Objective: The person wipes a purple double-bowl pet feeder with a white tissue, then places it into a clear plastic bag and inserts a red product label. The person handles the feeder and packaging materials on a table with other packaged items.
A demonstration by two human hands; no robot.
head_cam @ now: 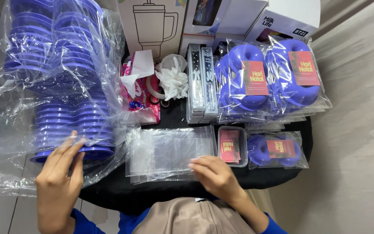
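Observation:
My left hand (61,173) reaches into a big clear plastic bag (5,130) and its fingers touch the bottom of a stack of blue-purple round containers (72,117). My right hand (215,175) rests flat on a pile of small clear plastic sleeves (165,149) lying on the black table (122,193). Its fingers press the pile's right near corner. Neither hand grips anything that I can see.
A small clear box of red cards (231,145) sits right of the sleeves. Bagged blue containers with red cards (275,149) lie at right, more (273,78) stacked behind. A pink tissue pack (139,91), tape rolls (154,89), white boxes (152,26) stand at the back.

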